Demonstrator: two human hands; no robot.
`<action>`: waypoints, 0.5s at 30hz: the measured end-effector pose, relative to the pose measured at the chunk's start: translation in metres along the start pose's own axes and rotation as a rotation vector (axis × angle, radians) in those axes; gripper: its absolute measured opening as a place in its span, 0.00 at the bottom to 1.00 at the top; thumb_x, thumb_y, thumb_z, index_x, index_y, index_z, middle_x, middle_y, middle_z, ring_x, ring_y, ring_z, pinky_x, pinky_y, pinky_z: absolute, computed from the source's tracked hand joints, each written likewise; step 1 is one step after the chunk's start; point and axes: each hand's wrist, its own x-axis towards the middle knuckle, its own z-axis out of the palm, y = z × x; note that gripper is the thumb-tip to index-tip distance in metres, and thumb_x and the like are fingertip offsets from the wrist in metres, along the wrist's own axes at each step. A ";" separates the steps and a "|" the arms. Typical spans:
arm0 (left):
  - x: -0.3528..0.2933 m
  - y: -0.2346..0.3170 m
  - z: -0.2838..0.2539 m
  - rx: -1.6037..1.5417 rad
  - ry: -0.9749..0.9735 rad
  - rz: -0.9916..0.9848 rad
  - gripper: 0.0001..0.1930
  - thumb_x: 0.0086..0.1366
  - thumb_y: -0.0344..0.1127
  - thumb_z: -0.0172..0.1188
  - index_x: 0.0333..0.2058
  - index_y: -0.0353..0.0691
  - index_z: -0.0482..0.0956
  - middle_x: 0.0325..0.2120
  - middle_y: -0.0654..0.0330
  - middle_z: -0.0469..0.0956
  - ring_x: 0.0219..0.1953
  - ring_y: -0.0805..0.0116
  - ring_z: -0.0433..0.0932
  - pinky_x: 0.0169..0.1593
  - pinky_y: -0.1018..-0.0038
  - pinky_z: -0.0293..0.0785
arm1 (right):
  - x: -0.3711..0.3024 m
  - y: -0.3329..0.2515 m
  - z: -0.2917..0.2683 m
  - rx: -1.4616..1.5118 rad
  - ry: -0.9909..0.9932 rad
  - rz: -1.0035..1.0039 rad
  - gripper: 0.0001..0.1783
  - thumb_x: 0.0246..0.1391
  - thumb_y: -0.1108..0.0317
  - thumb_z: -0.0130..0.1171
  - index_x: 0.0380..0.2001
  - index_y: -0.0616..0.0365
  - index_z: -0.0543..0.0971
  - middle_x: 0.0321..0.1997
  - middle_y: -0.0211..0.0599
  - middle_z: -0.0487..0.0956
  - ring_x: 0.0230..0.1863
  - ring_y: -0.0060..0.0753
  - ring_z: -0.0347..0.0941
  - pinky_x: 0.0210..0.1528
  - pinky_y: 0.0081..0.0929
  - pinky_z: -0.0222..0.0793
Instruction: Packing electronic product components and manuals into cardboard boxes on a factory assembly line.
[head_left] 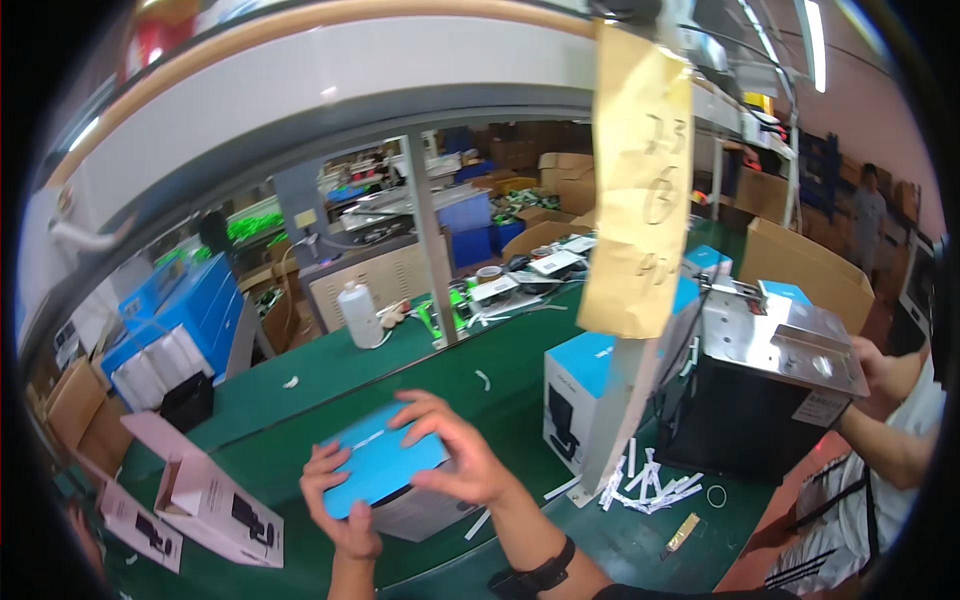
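Observation:
In front of me on the green workbench (400,555) is a carton box (425,515) with a bright blue top and pale sides. My left hand (340,505) grips its left side, thumb near the front corner and fingers along the edge. Across the right part of the blue top lies my right hand (455,455), fingers bent over it and thumb at the near edge. The lid looks closed, though the hands cover some of its edges. My right wrist has a dark band (540,575).
Left stand pale boxes (225,515) with raised flaps. Right of centre are a blue-topped box (572,405), a metal post and scattered white strips (650,490). A black machine (735,415) with a metal top stands beyond, a co-worker's arm (885,440) beside it. A white bottle (360,315) stands behind.

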 end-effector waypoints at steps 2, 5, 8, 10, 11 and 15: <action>-0.001 -0.002 -0.004 -0.007 0.029 -0.015 0.24 0.60 0.52 0.60 0.41 0.36 0.66 0.47 0.46 0.73 0.57 0.50 0.69 0.70 0.43 0.48 | 0.004 -0.001 0.003 0.046 -0.016 -0.021 0.20 0.47 0.69 0.71 0.43 0.57 0.76 0.54 0.44 0.76 0.71 0.59 0.56 0.72 0.54 0.49; -0.003 -0.001 0.000 0.007 0.048 -0.006 0.20 0.61 0.45 0.61 0.42 0.35 0.68 0.46 0.47 0.74 0.55 0.51 0.71 0.70 0.43 0.50 | 0.000 0.005 0.008 0.136 0.040 0.021 0.18 0.49 0.72 0.70 0.43 0.58 0.77 0.55 0.44 0.76 0.72 0.58 0.55 0.72 0.53 0.50; -0.007 -0.010 -0.007 0.049 -0.023 0.028 0.17 0.63 0.39 0.60 0.43 0.33 0.71 0.46 0.48 0.76 0.55 0.51 0.72 0.71 0.43 0.50 | -0.005 0.008 0.003 0.219 0.105 0.068 0.16 0.50 0.75 0.69 0.43 0.59 0.77 0.57 0.44 0.76 0.73 0.56 0.55 0.71 0.51 0.52; -0.005 -0.006 0.002 0.070 -0.060 0.090 0.10 0.65 0.33 0.59 0.42 0.32 0.75 0.44 0.48 0.76 0.53 0.50 0.73 0.70 0.43 0.52 | -0.009 0.012 0.000 0.258 0.130 0.064 0.15 0.51 0.76 0.68 0.42 0.60 0.77 0.59 0.44 0.76 0.74 0.56 0.54 0.71 0.50 0.53; -0.002 -0.003 0.004 0.046 -0.078 0.091 0.10 0.65 0.33 0.59 0.42 0.32 0.75 0.44 0.48 0.76 0.53 0.50 0.73 0.70 0.43 0.52 | -0.012 0.014 -0.005 0.236 0.151 0.063 0.15 0.51 0.76 0.68 0.42 0.60 0.77 0.59 0.44 0.76 0.74 0.56 0.54 0.71 0.50 0.53; -0.001 0.008 0.009 0.357 -0.305 0.292 0.14 0.73 0.32 0.51 0.48 0.29 0.81 0.53 0.42 0.78 0.59 0.39 0.73 0.64 0.52 0.67 | -0.023 0.023 -0.027 0.253 0.208 0.027 0.14 0.51 0.75 0.68 0.42 0.60 0.77 0.61 0.44 0.75 0.74 0.53 0.53 0.71 0.50 0.52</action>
